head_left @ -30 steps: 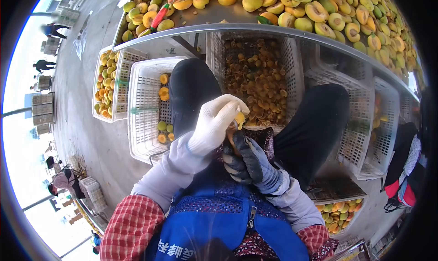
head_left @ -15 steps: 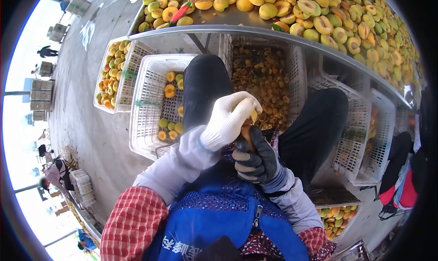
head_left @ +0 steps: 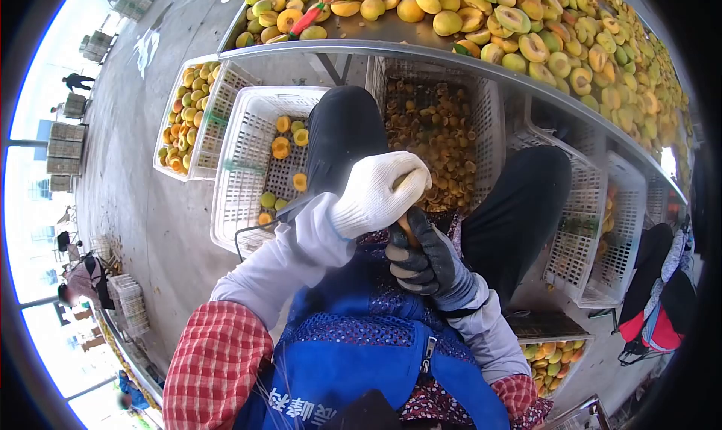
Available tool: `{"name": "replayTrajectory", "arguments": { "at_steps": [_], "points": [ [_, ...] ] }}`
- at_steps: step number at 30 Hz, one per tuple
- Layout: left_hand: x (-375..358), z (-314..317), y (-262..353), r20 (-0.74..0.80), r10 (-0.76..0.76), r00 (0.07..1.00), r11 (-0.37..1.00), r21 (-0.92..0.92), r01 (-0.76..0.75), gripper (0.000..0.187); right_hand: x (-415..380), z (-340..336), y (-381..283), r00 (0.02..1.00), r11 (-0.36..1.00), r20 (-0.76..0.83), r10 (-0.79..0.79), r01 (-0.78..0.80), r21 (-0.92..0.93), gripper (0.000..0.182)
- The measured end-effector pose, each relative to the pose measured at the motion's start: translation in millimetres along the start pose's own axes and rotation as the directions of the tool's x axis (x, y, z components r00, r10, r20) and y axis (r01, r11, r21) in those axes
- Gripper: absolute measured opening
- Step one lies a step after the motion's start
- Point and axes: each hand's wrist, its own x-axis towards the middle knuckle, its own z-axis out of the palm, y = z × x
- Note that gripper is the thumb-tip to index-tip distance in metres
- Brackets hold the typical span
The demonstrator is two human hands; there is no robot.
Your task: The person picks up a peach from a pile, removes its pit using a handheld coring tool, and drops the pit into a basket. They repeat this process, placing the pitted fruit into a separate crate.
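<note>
Over the lap, left hand (head_left: 374, 195) curls closed around a fruit (head_left: 404, 180); right hand (head_left: 427, 258) grips a tool handle beneath it. Far table (head_left: 391, 33) is heaped with fruit; near-left crate (head_left: 248, 159) nearly empty: much remains.

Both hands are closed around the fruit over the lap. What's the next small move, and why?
Probably finish working the fruit apart. The left hand still wraps it and the right hand grips a wooden handle pressed up into it; nothing has been released into the crate of pits yet.
</note>
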Motion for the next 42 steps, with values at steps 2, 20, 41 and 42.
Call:
{"name": "replayTrajectory", "arguments": {
  "at_steps": [2, 20, 41, 42],
  "points": [
    [-4, 3, 3, 0.064, -0.194, 0.979, 0.928, -0.311, 0.204, 0.02, 5, -8, 3, 0.971, 0.985, 0.237, 0.028, -0.068, 0.161, 0.04],
    [-58, -137, -111, -0.591, -0.416, 0.691, 0.904, -0.186, 0.385, 0.051, 11, -40, -24, 0.965, 0.941, 0.069, -0.252, 0.228, 0.251, 0.047],
    [278, -92, -103, -0.272, 0.023, 0.962, 0.952, 0.299, 0.062, 0.056, 21, -24, -90, 0.69, 0.862, -0.517, -0.507, 0.422, -0.282, 0.043],
    [249, -84, -70, -0.183, -0.101, 0.978, 0.993, 0.04, 0.11, 0.057, 19, -21, -93, 0.664, 0.822, -0.486, -0.568, 0.432, -0.371, 0.042]
  ]
}}
